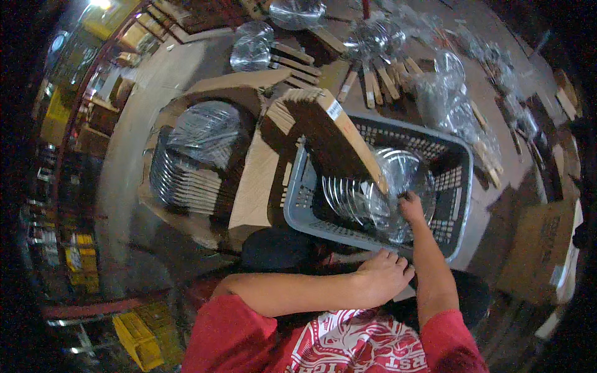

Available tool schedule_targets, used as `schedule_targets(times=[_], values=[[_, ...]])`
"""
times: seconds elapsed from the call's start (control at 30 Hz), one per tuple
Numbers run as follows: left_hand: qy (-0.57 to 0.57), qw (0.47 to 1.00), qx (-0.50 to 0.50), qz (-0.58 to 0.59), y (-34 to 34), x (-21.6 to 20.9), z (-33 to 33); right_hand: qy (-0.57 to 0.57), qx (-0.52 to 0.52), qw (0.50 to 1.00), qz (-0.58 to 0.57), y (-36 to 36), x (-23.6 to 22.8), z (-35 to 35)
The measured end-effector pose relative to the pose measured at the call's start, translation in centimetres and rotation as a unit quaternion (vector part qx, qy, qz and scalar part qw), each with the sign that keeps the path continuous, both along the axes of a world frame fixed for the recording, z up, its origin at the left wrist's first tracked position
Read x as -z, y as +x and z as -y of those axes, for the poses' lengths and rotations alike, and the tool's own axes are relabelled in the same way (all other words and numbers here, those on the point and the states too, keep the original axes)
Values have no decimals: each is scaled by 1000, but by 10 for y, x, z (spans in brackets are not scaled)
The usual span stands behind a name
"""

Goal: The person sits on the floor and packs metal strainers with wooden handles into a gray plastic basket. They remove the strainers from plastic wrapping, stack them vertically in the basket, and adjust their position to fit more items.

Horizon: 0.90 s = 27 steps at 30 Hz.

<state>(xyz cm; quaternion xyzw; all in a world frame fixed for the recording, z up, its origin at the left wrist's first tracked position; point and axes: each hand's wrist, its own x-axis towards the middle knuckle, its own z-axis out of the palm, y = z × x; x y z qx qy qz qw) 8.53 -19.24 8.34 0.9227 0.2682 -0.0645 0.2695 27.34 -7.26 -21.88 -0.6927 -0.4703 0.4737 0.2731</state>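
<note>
Inside a grey plastic basket (463,186) stand several shiny round metal pieces (354,202) on edge, close together. My right hand (410,208) reaches into it, fingers closed at the edge of a round metal pan-like piece (401,168) in clear plastic. Beside that hand, a flat wooden handle (351,137) slants up over the basket's far left side; other brown handles lie against it. At the basket's near rim rests my left hand (382,273), fingers loosely bent and a little apart, holding nothing.
Left of the basket, an opened cardboard box (255,186) holds similar nested metal pieces (186,180). Many plastic-wrapped pieces with wooden handles (376,81) lie on the floor beyond. A cardboard carton (535,248) stands at right, a yellow bin (138,339) at lower left.
</note>
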Motion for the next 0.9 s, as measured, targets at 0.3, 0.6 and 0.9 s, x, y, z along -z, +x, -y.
schedule_targets(times=[0.3,0.6,0.9], values=[[-67,994,63,-64,-5,2,5,41,66,981,-179,-16,-29,-6],[-84,989,70,-104,-5,1,0,72,46,977,-193,-41,-74,-31],[-108,982,75,-137,-6,1,-4,58,-78,994,46,-48,-53,-21]])
